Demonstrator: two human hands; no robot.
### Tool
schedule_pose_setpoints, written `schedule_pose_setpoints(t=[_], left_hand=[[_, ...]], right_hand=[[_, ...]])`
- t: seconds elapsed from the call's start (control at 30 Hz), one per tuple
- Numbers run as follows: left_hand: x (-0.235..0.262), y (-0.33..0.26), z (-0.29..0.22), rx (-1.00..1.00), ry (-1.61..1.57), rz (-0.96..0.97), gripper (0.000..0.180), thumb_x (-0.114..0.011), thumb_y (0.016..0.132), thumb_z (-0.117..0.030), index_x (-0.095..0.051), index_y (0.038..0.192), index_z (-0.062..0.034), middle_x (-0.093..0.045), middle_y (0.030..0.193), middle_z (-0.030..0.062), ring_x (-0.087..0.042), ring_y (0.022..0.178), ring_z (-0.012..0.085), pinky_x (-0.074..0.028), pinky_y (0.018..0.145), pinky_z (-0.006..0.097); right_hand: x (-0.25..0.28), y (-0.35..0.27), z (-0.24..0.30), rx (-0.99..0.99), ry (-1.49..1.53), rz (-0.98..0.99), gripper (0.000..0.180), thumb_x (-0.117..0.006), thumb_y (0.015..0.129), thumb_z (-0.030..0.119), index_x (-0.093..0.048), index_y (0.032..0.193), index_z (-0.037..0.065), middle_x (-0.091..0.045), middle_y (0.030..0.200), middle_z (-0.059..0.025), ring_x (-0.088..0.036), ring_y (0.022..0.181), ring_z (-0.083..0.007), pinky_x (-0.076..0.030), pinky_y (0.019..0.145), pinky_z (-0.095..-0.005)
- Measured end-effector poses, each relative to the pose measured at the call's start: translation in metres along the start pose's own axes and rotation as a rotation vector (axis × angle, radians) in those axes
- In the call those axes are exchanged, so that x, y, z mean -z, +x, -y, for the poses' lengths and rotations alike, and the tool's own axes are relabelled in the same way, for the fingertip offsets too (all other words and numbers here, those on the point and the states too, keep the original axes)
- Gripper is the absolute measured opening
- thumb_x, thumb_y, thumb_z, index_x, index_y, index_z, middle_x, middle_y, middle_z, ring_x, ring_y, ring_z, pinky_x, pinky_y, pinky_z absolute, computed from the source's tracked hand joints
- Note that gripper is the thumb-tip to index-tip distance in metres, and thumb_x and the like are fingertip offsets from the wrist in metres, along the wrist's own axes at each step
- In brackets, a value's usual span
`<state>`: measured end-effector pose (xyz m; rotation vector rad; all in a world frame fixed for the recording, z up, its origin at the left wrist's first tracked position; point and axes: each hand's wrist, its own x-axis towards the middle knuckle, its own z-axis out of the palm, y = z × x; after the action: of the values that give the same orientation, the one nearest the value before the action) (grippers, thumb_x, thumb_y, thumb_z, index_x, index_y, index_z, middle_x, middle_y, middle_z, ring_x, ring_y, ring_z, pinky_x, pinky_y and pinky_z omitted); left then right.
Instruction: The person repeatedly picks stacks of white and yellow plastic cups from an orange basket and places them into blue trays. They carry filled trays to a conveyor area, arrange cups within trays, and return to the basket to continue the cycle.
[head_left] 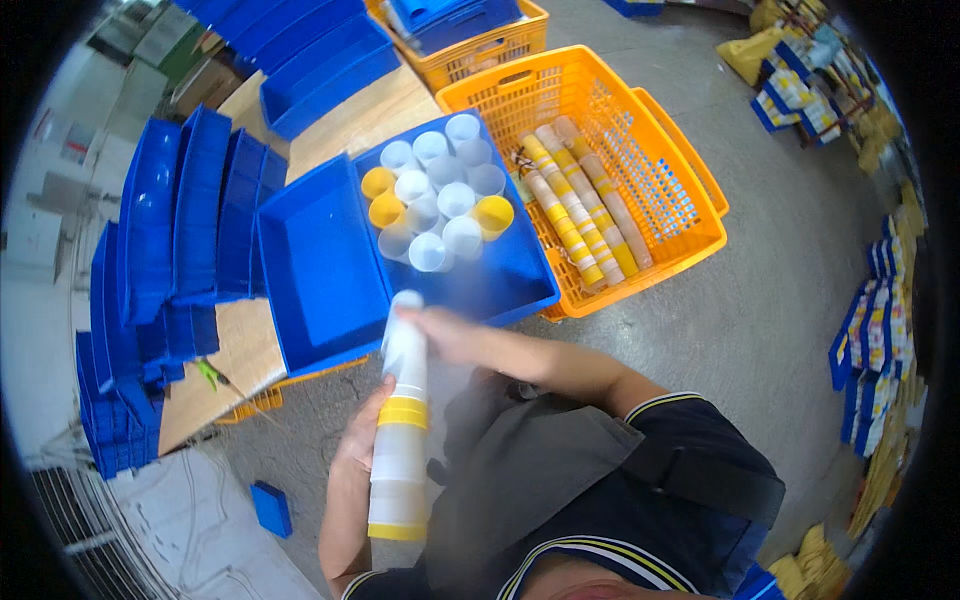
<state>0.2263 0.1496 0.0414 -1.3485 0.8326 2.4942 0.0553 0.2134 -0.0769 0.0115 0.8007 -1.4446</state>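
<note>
A long stack of nested cups [402,450], translucent white with yellow bands, lies along the front of my body. My left hand [364,430] is closed around the stack's middle from the left side. At the far end my right hand [440,333], slightly blurred, has its fingers on the white end cup [404,325]. Just beyond the hands, a blue tray [515,275] holds several white cups [428,250] standing mouth up, with three yellow cups [494,215] among them.
Another blue tray [325,275] adjoins on the left, and stacked blue bins [200,210] rise past it. On the right, an orange basket [690,240] contains several cup stacks [580,200]. Green-handled pliers or cutters [210,374] lie on a wooden board [240,350]. Blue trays with cups [870,350] line the far right.
</note>
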Motion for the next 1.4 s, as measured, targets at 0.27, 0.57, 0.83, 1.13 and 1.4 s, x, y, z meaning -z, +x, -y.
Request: schedule_pose_setpoints(t=[0.27,0.57,0.83,1.13,1.4], left_hand=[[0.000,0.009,0.019,-0.093,-0.054,0.186,0.058,-0.054,0.096,-0.043,-0.045,0.131,0.0031,-0.065,0.100,0.0250,-0.068,0.080,0.0309,-0.059,0.069,0.040],[-0.008,0.048,-0.022,0.247,-0.018,0.471,0.058,-0.063,0.093,-0.038,-0.045,0.130,0.0028,-0.065,0.103,0.0227,-0.070,0.084,0.0301,-0.061,0.070,0.041],[0.004,0.060,-0.042,0.368,0.354,0.373,0.058,-0.064,0.092,-0.040,-0.046,0.130,0.0001,-0.064,0.105,0.0228,-0.070,0.088,0.0305,-0.061,0.075,0.042],[0.027,0.061,-0.048,0.382,0.304,0.309,0.057,-0.062,0.094,-0.040,-0.044,0.132,-0.0017,-0.065,0.104,0.0218,-0.069,0.087,0.0290,-0.061,0.074,0.041],[0.053,0.040,-0.049,0.252,0.308,0.485,0.063,-0.062,0.093,-0.039,-0.040,0.137,0.0008,-0.062,0.112,0.0262,-0.068,0.095,0.0319,-0.058,0.082,0.045]], right_hand=[[0.001,-0.042,-0.014,0.025,0.300,0.057,0.038,-0.052,0.099,0.042,-0.055,0.115,0.008,-0.063,0.106,-0.0104,-0.060,0.103,-0.0240,-0.046,0.095,-0.0410],[0.052,-0.074,-0.006,0.335,0.545,-0.254,0.053,-0.041,0.100,0.050,-0.053,0.124,0.004,-0.062,0.118,-0.0130,-0.058,0.114,-0.0281,-0.043,0.102,-0.0413],[0.067,-0.038,-0.032,0.604,-0.324,-0.398,0.041,-0.048,0.100,0.035,-0.049,0.125,0.002,-0.060,0.118,-0.0150,-0.057,0.111,-0.0298,-0.044,0.099,-0.0444],[0.054,-0.019,-0.037,0.285,-0.360,-0.174,0.040,-0.043,0.102,0.038,-0.051,0.124,0.006,-0.060,0.119,-0.0087,-0.057,0.112,-0.0222,-0.044,0.100,-0.0368],[-0.002,-0.054,-0.012,0.131,0.243,-0.105,0.044,-0.049,0.102,0.033,-0.043,0.129,-0.001,-0.059,0.117,-0.0132,-0.060,0.110,-0.0245,-0.045,0.100,-0.0358]])
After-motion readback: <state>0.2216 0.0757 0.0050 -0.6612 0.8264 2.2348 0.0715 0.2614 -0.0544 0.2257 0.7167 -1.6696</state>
